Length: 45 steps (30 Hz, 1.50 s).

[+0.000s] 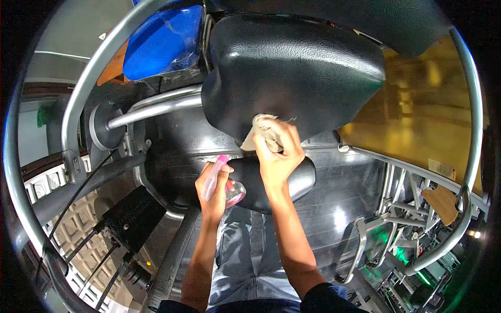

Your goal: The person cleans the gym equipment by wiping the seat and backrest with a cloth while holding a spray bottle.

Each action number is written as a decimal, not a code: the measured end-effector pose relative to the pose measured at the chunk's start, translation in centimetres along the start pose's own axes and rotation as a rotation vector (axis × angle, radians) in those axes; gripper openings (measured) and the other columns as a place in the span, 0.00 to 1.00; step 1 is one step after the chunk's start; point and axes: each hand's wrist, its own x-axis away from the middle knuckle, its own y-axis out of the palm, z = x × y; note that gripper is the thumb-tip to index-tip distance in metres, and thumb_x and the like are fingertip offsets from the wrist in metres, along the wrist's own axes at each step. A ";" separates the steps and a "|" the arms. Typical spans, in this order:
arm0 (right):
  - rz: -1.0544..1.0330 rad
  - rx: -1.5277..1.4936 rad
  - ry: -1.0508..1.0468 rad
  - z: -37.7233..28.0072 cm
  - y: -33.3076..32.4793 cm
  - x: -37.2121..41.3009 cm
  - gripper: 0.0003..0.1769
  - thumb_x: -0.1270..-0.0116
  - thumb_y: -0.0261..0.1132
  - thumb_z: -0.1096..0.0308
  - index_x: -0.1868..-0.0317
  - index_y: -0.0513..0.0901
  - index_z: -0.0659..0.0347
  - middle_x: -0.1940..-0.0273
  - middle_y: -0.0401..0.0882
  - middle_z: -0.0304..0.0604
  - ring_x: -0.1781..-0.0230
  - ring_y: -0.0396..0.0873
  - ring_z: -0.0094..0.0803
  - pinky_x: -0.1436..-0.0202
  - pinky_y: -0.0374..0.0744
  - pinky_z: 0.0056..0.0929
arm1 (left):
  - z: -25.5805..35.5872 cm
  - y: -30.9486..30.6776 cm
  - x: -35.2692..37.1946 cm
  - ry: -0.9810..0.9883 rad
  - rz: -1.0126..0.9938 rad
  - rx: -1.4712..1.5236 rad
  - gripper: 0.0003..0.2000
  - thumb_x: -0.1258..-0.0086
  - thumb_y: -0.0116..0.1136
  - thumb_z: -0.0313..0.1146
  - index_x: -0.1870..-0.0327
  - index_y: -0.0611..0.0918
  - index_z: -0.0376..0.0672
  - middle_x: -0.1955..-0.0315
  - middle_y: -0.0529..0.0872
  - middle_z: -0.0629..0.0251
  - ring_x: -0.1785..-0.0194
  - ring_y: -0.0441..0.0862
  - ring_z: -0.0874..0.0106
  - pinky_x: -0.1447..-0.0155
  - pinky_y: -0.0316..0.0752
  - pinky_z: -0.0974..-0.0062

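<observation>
My right hand (281,156) is closed around a crumpled beige cloth (255,136), which touches the lower edge of a large black padded cushion (295,68) on a gym machine. The cushion has a smooth, leather-like cover with bright reflections. Lower and to the left, my left hand (213,190) grips a clear spray bottle (238,194) with a pink nozzle tip and some pink-red liquid inside. Part of the bottle is hidden by the fingers. Behind the bottle is a smaller black pad (301,180), just in front of my jeans.
Curved metal tubes (83,94) frame both sides, and a straight bar (162,107) joins the cushion from the left. A blue seat (164,41) stands at the upper left. A black weight stack (130,216) is at lower left, other gym machines (402,208) at right.
</observation>
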 end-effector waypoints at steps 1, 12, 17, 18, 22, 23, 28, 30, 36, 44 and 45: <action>-0.047 -0.017 0.003 0.6 0.2 0.6 0.17 0.54 0.72 0.81 0.60 0.87 0.60 0.62 0.85 0.43 0.61 0.84 0.34 0.57 0.80 0.29 | 0.1 0.0 0.1 0.000 0.004 0.001 0.12 0.26 0.52 0.35 0.61 0.80 0.33 0.66 0.80 0.61 0.78 0.76 0.75 0.66 0.79 0.73; -0.167 0.067 0.146 1.3 0.8 2.8 0.15 0.51 0.73 0.78 0.60 0.87 0.59 0.64 0.85 0.43 0.66 0.84 0.34 0.60 0.81 0.29 | 0.2 -0.6 -0.2 -0.028 0.050 0.125 0.13 0.24 0.50 0.35 0.57 0.79 0.32 0.66 0.81 0.61 0.78 0.76 0.76 0.61 0.80 0.72; -0.067 -0.007 -0.082 -1.8 2.3 -0.1 0.19 0.55 0.74 0.79 0.59 0.87 0.58 0.64 0.85 0.43 0.65 0.84 0.35 0.60 0.80 0.29 | 0.2 -1.4 -0.3 -0.096 0.129 0.213 0.05 0.28 0.55 0.26 0.62 0.81 0.33 0.68 0.80 0.63 0.79 0.76 0.76 0.64 0.80 0.74; -0.060 -0.020 -0.106 -2.0 2.6 -0.3 0.20 0.57 0.75 0.80 0.60 0.87 0.57 0.64 0.85 0.43 0.65 0.84 0.35 0.59 0.80 0.29 | 0.2 -1.7 -0.3 -0.093 0.125 0.221 0.06 0.28 0.55 0.26 0.62 0.81 0.33 0.68 0.80 0.63 0.79 0.76 0.76 0.64 0.80 0.73; -0.146 0.033 -0.046 -0.9 2.5 1.1 0.19 0.57 0.74 0.79 0.60 0.87 0.55 0.65 0.85 0.41 0.64 0.83 0.35 0.59 0.80 0.30 | 0.2 -2.3 -0.4 -0.087 0.117 0.189 0.15 0.27 0.55 0.40 0.57 0.80 0.33 0.69 0.83 0.59 0.81 0.74 0.75 0.61 0.80 0.68; -0.183 0.069 0.002 -0.1 2.4 2.0 0.18 0.55 0.74 0.79 0.61 0.87 0.55 0.66 0.84 0.41 0.65 0.83 0.35 0.61 0.79 0.31 | 0.1 -2.4 -0.4 -0.085 0.120 0.192 0.15 0.27 0.55 0.40 0.57 0.80 0.33 0.69 0.83 0.59 0.81 0.74 0.75 0.61 0.80 0.68; -0.230 0.113 0.186 2.7 2.8 5.4 0.15 0.52 0.72 0.78 0.61 0.87 0.57 0.65 0.84 0.42 0.65 0.84 0.36 0.60 0.80 0.30 | 0.2 -2.8 -0.5 -0.118 0.190 0.242 0.17 0.29 0.56 0.44 0.62 0.81 0.33 0.70 0.83 0.59 0.81 0.73 0.74 0.61 0.79 0.68; -0.223 0.134 0.254 2.2 3.0 5.4 0.16 0.51 0.72 0.78 0.59 0.87 0.58 0.64 0.85 0.43 0.64 0.84 0.34 0.58 0.80 0.29 | 0.1 -2.9 -0.4 -0.122 0.188 0.232 0.18 0.29 0.56 0.44 0.62 0.81 0.33 0.71 0.83 0.59 0.81 0.73 0.74 0.62 0.79 0.69; -0.103 -0.043 0.213 -3.0 5.2 2.6 0.17 0.50 0.72 0.81 0.57 0.87 0.60 0.65 0.85 0.44 0.66 0.84 0.29 0.60 0.80 0.26 | 0.6 -3.8 -0.3 -0.144 0.220 0.267 0.15 0.29 0.55 0.40 0.61 0.81 0.33 0.69 0.82 0.60 0.81 0.74 0.75 0.63 0.79 0.70; -0.143 0.010 0.185 -1.8 5.7 3.8 0.15 0.49 0.72 0.79 0.59 0.87 0.58 0.64 0.85 0.42 0.65 0.85 0.29 0.60 0.81 0.26 | 0.9 -5.7 -1.1 -0.080 0.262 0.264 0.13 0.29 0.53 0.38 0.62 0.80 0.34 0.68 0.82 0.62 0.80 0.74 0.75 0.64 0.78 0.72; -0.185 0.067 0.251 -0.8 5.7 4.7 0.14 0.49 0.72 0.78 0.59 0.88 0.58 0.64 0.85 0.43 0.65 0.85 0.30 0.60 0.81 0.26 | 0.8 -5.8 -1.2 -0.078 0.248 0.243 0.13 0.29 0.54 0.38 0.62 0.81 0.34 0.67 0.82 0.62 0.80 0.74 0.75 0.64 0.78 0.73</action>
